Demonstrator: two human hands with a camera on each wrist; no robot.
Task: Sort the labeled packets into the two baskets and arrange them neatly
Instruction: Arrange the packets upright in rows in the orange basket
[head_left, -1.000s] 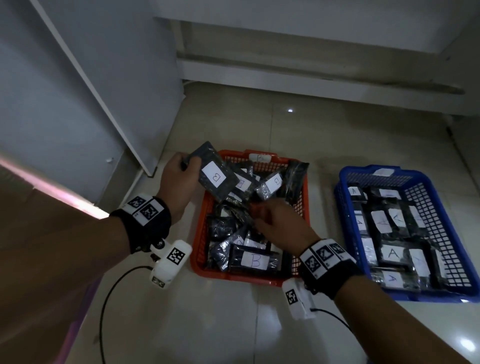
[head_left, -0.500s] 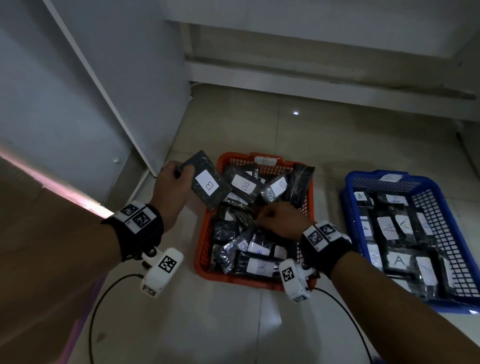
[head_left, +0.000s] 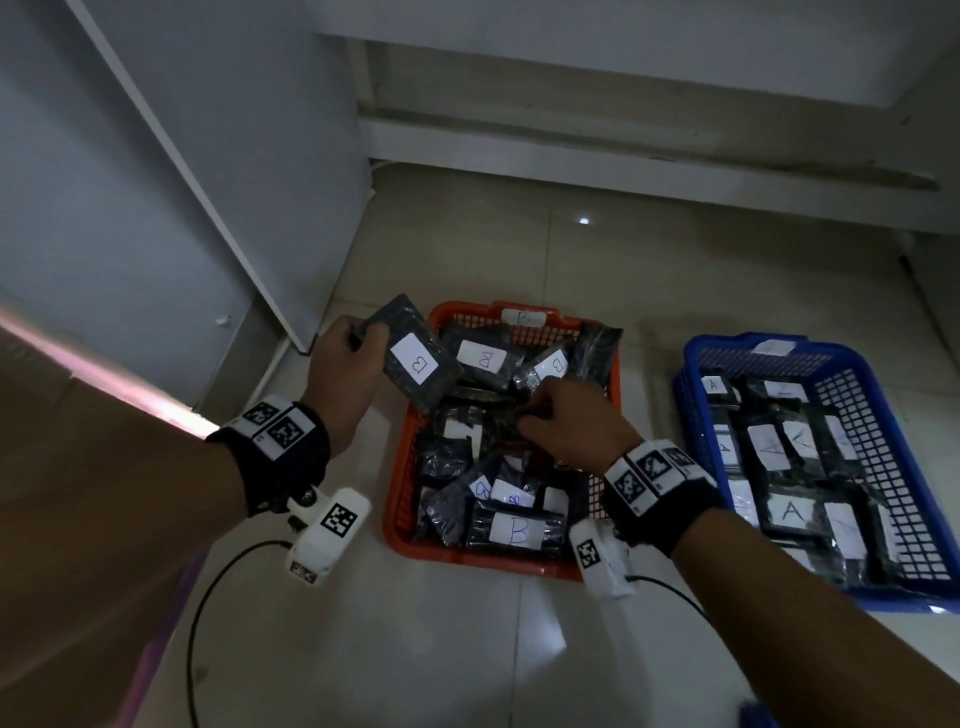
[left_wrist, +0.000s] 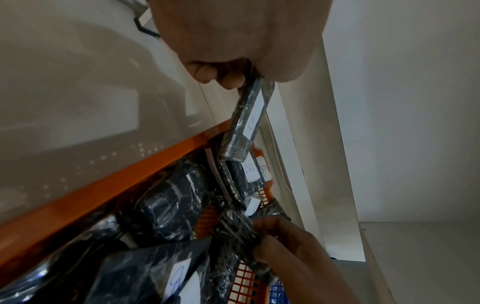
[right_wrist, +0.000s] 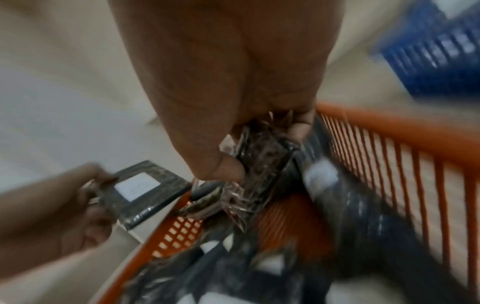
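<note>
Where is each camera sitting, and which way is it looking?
Head: worn on the head, looking down at the orange basket and blue basket; both forearms show.
Left wrist: looks along the left hand, whose grip holds a B packet.
Right wrist: looks along the right hand, pinching a crumpled packet in the orange basket.
Shared: every view shows the B packet, the orange basket and both hands.

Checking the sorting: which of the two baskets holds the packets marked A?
The blue basket, beside the right hand; its packets show A labels, while the orange basket holds B packets.
</note>
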